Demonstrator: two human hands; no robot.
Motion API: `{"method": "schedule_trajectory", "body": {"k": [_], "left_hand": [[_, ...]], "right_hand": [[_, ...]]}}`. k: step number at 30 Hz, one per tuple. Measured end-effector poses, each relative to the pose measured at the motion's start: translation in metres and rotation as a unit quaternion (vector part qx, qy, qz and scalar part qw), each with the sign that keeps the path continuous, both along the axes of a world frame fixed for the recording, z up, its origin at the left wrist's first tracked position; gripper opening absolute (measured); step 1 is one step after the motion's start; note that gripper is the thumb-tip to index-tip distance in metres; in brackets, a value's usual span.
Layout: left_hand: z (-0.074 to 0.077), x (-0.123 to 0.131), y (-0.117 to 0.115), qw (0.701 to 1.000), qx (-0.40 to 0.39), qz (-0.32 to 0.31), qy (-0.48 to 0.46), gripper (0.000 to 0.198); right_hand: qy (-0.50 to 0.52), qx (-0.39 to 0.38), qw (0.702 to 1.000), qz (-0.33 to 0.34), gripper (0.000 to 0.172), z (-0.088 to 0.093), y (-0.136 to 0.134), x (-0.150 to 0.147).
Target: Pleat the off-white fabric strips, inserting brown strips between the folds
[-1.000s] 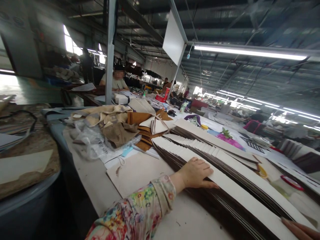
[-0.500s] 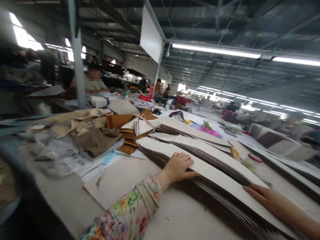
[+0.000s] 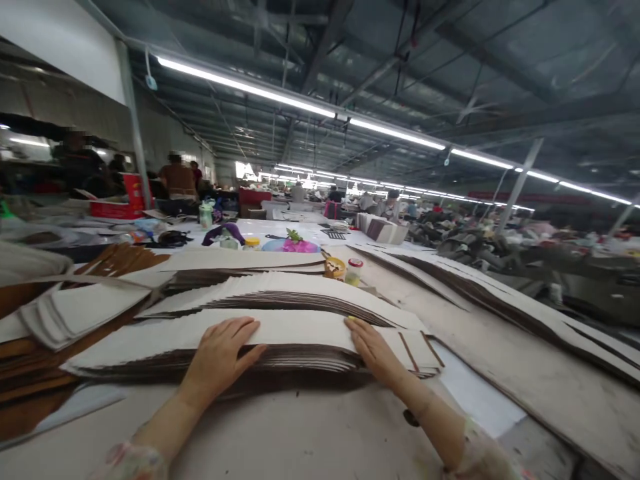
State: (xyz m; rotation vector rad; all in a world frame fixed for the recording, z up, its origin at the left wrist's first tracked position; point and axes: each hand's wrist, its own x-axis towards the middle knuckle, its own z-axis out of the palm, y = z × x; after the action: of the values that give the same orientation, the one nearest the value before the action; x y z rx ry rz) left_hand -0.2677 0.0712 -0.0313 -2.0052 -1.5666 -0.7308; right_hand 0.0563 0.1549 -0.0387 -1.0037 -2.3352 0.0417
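Across the table in front of me lies a fanned stack of long strips, pale on top with dark brown edges. My left hand rests on its left half, fingers lying over the top and thumb stretched along the near edge. Toward the right end, my right hand lies with extended fingers on the same stack; something yellow shows at one fingertip, and its thumb is hidden. Beyond that end, two brown bands cross the pale strip ends. A second fanned stack sits just behind.
Brown pieces and pale folded pieces lie at the left. Behind the stacks stand a yellow tub and a red-lidded jar. Another long stack stretches along the right. People work farther back.
The view has swung to the right, and the strips now lie across in front of me. Both hands are still on the front stack, whose banded right end has come into view.
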Motion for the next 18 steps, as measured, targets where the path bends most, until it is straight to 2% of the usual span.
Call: {"method": "schedule_trajectory", "body": {"k": [6,8,10,12,14,16,18], "left_hand": [[-0.003,-0.007,0.002,0.999,-0.008,0.007,0.042,0.042],[0.001,-0.002,0.0,0.998,-0.001,0.013,0.054,0.04],[0.007,0.015,-0.004,0.998,0.025,0.001,0.056,0.041],[0.012,0.044,-0.009,0.996,0.042,-0.046,0.061,0.039],[0.014,0.085,-0.013,0.988,0.021,-0.129,0.079,0.032],[0.009,0.135,-0.013,0.968,-0.01,-0.234,0.086,0.025],[-0.004,0.186,-0.009,0.929,-0.003,-0.361,0.082,0.021]], "right_hand": [[0.019,-0.026,0.999,0.036,0.039,0.01,0.006,0.014],[0.018,-0.022,0.998,0.049,0.037,0.015,0.011,0.029],[0.021,-0.011,0.998,0.05,0.034,0.019,0.02,0.051],[0.028,0.001,0.999,0.029,0.031,0.023,0.032,0.078],[0.034,0.011,0.999,-0.009,0.029,0.025,0.046,0.11],[0.034,0.018,0.998,-0.056,0.029,0.024,0.061,0.144],[0.026,0.024,0.994,-0.105,0.03,0.02,0.078,0.177]]}}
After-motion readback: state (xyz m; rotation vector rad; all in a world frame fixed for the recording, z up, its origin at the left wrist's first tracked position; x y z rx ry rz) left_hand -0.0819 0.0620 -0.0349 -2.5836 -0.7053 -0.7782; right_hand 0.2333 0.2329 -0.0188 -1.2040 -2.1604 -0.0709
